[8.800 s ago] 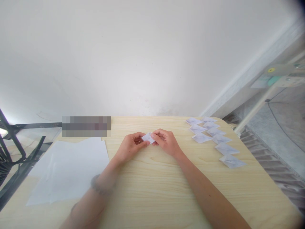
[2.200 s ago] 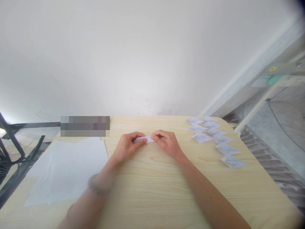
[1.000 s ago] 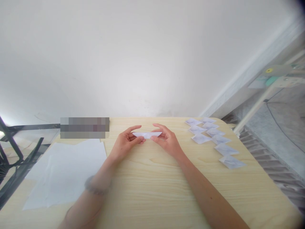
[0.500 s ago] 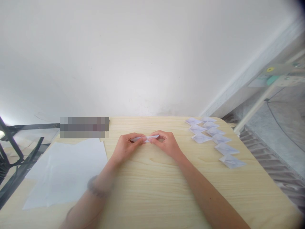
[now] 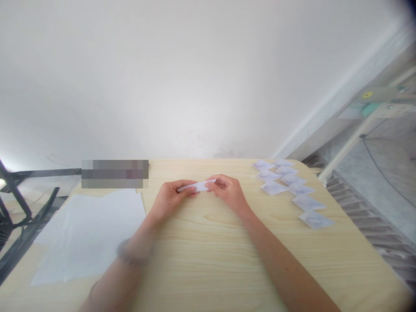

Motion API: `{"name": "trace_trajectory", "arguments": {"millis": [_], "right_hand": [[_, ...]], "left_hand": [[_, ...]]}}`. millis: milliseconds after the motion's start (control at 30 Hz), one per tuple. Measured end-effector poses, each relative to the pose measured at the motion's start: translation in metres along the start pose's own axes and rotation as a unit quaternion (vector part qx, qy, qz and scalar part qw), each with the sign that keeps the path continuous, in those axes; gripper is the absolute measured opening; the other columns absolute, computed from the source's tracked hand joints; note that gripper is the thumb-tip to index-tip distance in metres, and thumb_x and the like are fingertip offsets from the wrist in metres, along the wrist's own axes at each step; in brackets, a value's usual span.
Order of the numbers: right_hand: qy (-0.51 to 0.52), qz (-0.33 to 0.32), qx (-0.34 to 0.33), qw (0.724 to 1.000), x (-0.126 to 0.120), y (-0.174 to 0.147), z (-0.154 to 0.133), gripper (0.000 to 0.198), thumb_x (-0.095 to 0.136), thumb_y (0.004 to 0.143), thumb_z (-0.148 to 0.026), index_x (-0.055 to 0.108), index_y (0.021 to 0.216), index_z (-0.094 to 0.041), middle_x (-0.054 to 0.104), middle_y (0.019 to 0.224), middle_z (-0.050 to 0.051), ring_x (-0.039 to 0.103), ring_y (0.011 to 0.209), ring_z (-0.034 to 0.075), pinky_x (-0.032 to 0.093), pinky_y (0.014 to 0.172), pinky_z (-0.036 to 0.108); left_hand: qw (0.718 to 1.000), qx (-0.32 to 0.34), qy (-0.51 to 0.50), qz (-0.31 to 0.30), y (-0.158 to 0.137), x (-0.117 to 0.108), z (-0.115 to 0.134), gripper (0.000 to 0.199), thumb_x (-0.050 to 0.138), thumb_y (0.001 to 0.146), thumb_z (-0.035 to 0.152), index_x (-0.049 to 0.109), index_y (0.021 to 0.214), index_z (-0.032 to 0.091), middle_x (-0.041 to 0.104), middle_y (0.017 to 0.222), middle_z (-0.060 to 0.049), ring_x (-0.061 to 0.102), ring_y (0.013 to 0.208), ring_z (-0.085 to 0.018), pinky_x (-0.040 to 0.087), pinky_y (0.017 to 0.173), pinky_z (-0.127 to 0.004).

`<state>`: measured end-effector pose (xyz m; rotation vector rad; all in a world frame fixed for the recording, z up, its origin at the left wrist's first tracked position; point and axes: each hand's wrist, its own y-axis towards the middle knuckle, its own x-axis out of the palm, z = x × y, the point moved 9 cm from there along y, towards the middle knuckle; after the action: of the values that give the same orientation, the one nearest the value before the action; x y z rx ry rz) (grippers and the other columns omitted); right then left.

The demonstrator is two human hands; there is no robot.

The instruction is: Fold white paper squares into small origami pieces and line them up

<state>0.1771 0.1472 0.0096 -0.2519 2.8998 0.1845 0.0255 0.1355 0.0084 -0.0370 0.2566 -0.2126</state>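
Observation:
Between my two hands is a small folded white paper [image 5: 200, 186], long and narrow with pointed ends. My left hand [image 5: 172, 197] pinches its left part, thumb in front and fingers behind. The right part is gripped by my right hand [image 5: 227, 190] in the same way, with its end tip showing above the thumb. Several folded paper pieces [image 5: 274, 187], diamond-shaped with raised centre folds, lie in two slanting rows to the right of my right hand. White paper sheets [image 5: 94, 234] lie flat to the left of my left forearm.
A pale wood-grain table [image 5: 208, 260] carries everything and meets a white wall [image 5: 201, 86] at its back. A blurred-out object [image 5: 115, 174] sits at the back left. Black metal bars [image 5: 13, 208] stand beyond the left edge, a pale pole [image 5: 344, 151] beyond the right.
My thumbs have moved apart, showing more of the folded paper's middle. The paper's right end has tilted up slightly. The other papers lie as before.

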Motion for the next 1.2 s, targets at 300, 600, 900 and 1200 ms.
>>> {"name": "trace_trajectory", "arguments": {"millis": [300, 600, 900, 1200], "right_hand": [[-0.022, -0.005, 0.0, 1.0, -0.0035, 0.0005, 0.0023, 0.024, 0.059, 0.07, -0.037, 0.061, 0.082, -0.016, 0.063, 0.067, 0.001, 0.057, 0.062, 0.012, 0.045, 0.059, 0.023], [0.009, -0.016, -0.001, 1.0, -0.0012, 0.0013, -0.0004, 0.025, 0.056, 0.072, -0.038, 0.061, 0.084, -0.016, 0.064, 0.066, 0.002, 0.059, 0.061, 0.012, 0.048, 0.06, 0.024], [-0.018, 0.016, -0.007, 1.0, -0.0059, -0.001, -0.0049, 0.027, 0.048, 0.078, -0.039, 0.064, 0.083, -0.017, 0.066, 0.065, 0.003, 0.062, 0.061, 0.014, 0.049, 0.062, 0.025], [-0.016, -0.013, -0.01, 1.0, 0.0003, -0.0014, -0.0019, 0.024, 0.06, 0.069, -0.036, 0.062, 0.084, -0.018, 0.066, 0.077, 0.003, 0.061, 0.07, 0.015, 0.048, 0.063, 0.026]], "left_hand": [[0.999, -0.034, -0.025, 0.01, 0.0001, -0.0022, -0.0085, 0.041, 0.061, 0.068, 0.04, 0.058, 0.103, 0.017, 0.069, 0.079, -0.004, 0.063, 0.08, -0.02, 0.048, 0.074, -0.03], [0.998, -0.024, -0.053, 0.008, -0.001, -0.0018, -0.0042, 0.038, 0.06, 0.069, 0.041, 0.06, 0.095, 0.013, 0.069, 0.077, -0.006, 0.064, 0.076, -0.021, 0.048, 0.076, -0.032], [0.998, -0.037, -0.042, 0.01, -0.0001, -0.0017, -0.0083, 0.038, 0.061, 0.068, 0.041, 0.061, 0.093, 0.013, 0.069, 0.074, -0.006, 0.064, 0.068, -0.019, 0.05, 0.067, -0.029], [1.0, -0.006, -0.009, -0.002, -0.0012, 0.002, 0.001, 0.036, 0.06, 0.068, 0.043, 0.062, 0.092, 0.016, 0.067, 0.08, -0.005, 0.061, 0.072, -0.018, 0.047, 0.065, -0.026]]}}
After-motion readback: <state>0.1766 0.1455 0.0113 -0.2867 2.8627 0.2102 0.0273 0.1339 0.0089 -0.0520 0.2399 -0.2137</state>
